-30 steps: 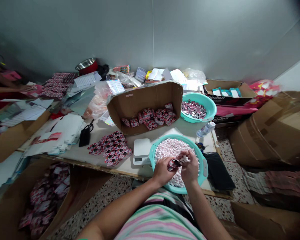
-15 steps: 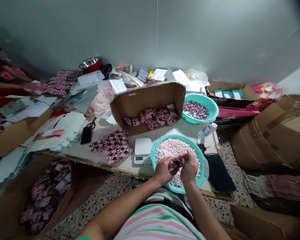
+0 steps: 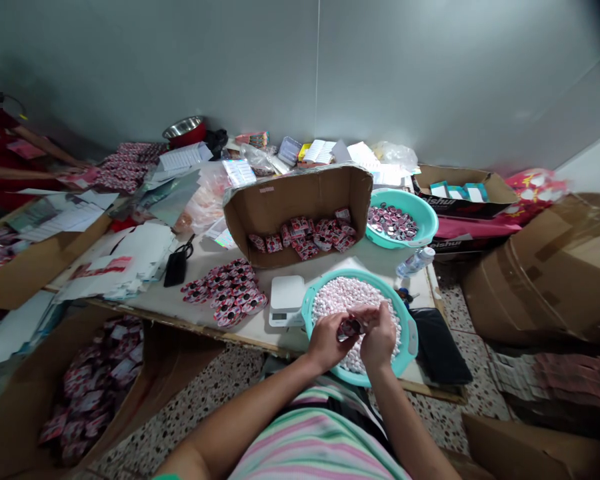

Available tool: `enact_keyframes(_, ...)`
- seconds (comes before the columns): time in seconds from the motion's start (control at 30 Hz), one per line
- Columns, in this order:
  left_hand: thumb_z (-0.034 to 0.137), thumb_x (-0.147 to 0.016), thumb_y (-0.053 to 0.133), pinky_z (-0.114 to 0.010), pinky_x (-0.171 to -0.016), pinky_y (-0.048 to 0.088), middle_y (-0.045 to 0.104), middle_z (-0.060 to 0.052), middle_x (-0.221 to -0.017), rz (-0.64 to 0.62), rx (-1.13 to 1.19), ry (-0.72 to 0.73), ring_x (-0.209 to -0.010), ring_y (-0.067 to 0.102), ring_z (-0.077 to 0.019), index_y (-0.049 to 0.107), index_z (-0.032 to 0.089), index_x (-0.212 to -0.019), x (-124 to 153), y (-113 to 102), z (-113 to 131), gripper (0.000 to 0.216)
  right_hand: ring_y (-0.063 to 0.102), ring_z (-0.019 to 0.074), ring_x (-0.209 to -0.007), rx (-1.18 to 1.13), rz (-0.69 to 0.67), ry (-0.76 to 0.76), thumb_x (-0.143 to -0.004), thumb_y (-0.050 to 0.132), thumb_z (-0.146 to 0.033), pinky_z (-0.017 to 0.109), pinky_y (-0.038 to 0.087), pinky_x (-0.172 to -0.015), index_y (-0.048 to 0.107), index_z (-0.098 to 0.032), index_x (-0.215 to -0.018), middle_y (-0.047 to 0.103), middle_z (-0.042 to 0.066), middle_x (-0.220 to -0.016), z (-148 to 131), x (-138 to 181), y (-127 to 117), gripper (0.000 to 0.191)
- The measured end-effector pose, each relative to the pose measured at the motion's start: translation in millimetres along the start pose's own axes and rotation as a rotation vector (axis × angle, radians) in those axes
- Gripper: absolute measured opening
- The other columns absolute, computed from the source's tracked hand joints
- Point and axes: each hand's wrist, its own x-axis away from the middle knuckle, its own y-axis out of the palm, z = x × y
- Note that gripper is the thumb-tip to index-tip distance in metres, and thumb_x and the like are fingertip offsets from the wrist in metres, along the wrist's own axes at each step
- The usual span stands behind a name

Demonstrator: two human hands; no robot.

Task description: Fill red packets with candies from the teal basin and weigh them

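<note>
My left hand (image 3: pixel 326 343) is closed around a small red-and-white patterned container (image 3: pixel 349 327) with a dark opening. My right hand (image 3: pixel 379 341) is cupped with bent fingers against the container's right side; what it holds is hidden. Both hands are above a teal basin (image 3: pixel 410 343) full of small white pellets (image 3: pixel 347 291). Left of the basin stands a white kitchen scale (image 3: pixel 287 297). Several similar patterned containers (image 3: pixel 237 293) with dark round spots are grouped beyond the scale.
A cardboard box (image 3: pixel 290 190) lying on its side holds more patterned packs. Behind it to the right, another teal basin (image 3: pixel 430 217) contains round lids. A clear bottle (image 3: pixel 414 263) and black pouch (image 3: pixel 440 347) are at the right. A co-worker's arm (image 3: pixel 45 143) reaches in at far left.
My right hand has tipped slightly and its fingers have closed in over the container, now covering more of it. My left hand keeps its hold. The co-worker's hands have shifted right.
</note>
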Motion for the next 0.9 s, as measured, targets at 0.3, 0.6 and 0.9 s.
enact_keyframes(0.3, 0.023, -0.069, 0.066, -0.028, -0.076, 0.049, 0.068, -0.001, -0.094, 0.031, 0.166, -0.066, -0.084, 0.063, -0.0191, 0.062, 0.023, -0.099, 0.3, 9.5, -4.4, 0.031, 0.061, 0.0187, -0.077, 0.034, -0.103, -0.085, -0.085, 0.044, -0.056, 0.035, 0.046, -0.076, 0.064, -0.016, -0.072, 0.065, 0.006, -0.076, 7.6, -0.2, -4.2, 0.046)
enact_keyframes(0.6, 0.025, -0.068, 0.070, -0.026, -0.079, 0.050, 0.068, -0.002, -0.099, 0.031, 0.354, -0.081, -0.090, 0.063, -0.0182, 0.061, 0.021, -0.104, 0.9, 10.6, -5.2, 0.037, 0.060, 0.0190, -0.084, -0.057, -0.005, -0.293, -0.087, 0.041, -0.051, 0.041, 0.042, -0.090, 0.062, -0.018, -0.071, 0.063, 0.005, -0.077, -6.1, -9.5, -12.5, 0.042)
enact_keyframes(0.9, 0.028, -0.067, 0.074, -0.026, -0.082, 0.050, 0.066, -0.003, -0.100, 0.048, 0.521, -0.083, -0.092, 0.063, -0.0176, 0.059, 0.019, -0.105, -0.3, 15.1, -9.6, 0.041, 0.059, 0.0175, -0.083, -0.025, 0.226, -0.320, -0.084, 0.047, -0.049, 0.040, 0.045, -0.089, 0.062, -0.017, -0.074, 0.061, 0.004, -0.077, -5.0, -26.3, -43.9, 0.037)
